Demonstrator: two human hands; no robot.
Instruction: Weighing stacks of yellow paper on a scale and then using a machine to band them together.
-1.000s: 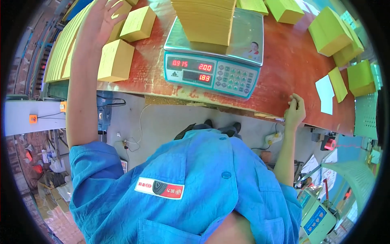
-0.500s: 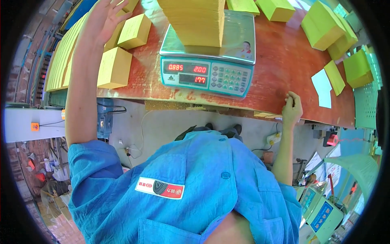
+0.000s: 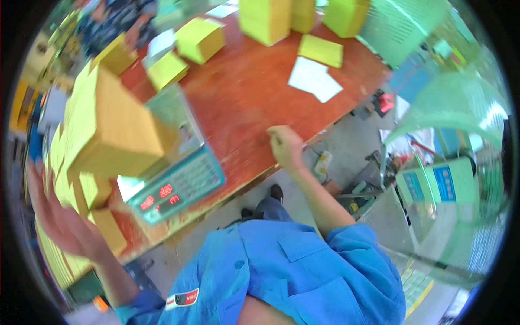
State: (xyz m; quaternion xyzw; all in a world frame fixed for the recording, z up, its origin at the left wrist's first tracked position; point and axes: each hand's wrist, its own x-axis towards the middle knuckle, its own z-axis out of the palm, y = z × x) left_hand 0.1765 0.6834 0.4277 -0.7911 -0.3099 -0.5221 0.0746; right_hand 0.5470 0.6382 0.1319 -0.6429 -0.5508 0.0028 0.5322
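- Fingers of the left hand [image 3: 67, 230] are stretched out and mostly side by side, closed on nothing that shows; motion blur hides whether they touch the yellow blocks just beyond.
- Right hand [image 3: 286, 146] is loosely curled above the near edge of the table; its palm is hidden, so I cannot tell whether the fingers meet it or hold anything. It seems to be simply resting out of the way.
- Between the two hands, nearer the left, the tall yellow stack [image 3: 116, 135] stands on the teal scale [image 3: 187, 187], its weight presumably left wholly to the platter [image 3: 168, 103], since no hand is seen gripping it.
- The scale sits by the table's near edge, its lit red display [image 3: 162, 195] facing the wearer, probably so the figures can be read without leaning.
- Left of it, more yellow stacks [image 3: 57, 260] crowd together, likely for easy reach.
- Past the right hand, white sheets [image 3: 314, 81] lie flat beside a thin yellow pad [image 3: 321, 50] on the red table [image 3: 244, 97].
- Along the far side stand yellow blocks [image 3: 265, 19], apparently set back to leave working room.
- At upper left, a co-worker in patterned clothing [image 3: 116, 27] is near another yellow block [image 3: 114, 54].
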